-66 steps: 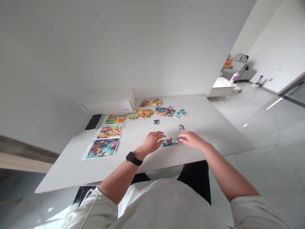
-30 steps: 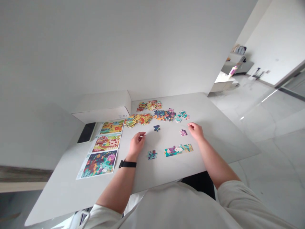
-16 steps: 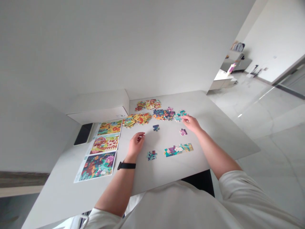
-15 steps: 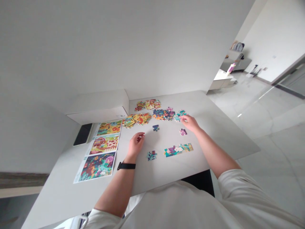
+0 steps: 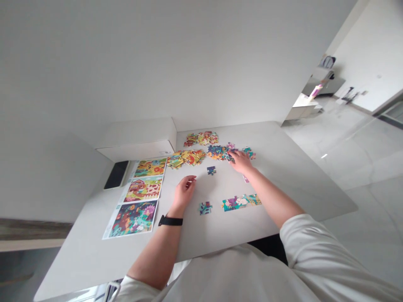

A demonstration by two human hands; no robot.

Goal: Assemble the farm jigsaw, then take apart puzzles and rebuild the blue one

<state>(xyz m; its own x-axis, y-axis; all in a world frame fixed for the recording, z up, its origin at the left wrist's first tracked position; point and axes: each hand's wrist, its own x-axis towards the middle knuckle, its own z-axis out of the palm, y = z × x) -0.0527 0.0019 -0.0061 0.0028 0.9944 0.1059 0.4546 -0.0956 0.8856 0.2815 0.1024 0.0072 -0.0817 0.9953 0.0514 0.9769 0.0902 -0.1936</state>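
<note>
Head view looks down on a pale tabletop, with a white box at the far left and a dark phone just beside it. Three printed picture sheets run in a column down the left side. Four heaps of jigsaw pieces lie across the far part: a warm-coloured far heap, an orange-yellow heap, a blue-purple heap and a small teal heap. Nearer sits one joined puzzle strip. The right hand rests on the blue-purple heap, its grip loosely spread over the pieces; whether it pinches one, I cannot tell. The left hand hangs just above the tabletop, its grip drawn together, no piece visible in it. A black watch circles the left wrist. Three loose pieces lie apart: a dark blue piece, a teal piece and a pink piece, mostly hidden by the right wrist. Lifting a single piece by its edge with the fingertips would disturb the heap less than pressing across it.
</note>
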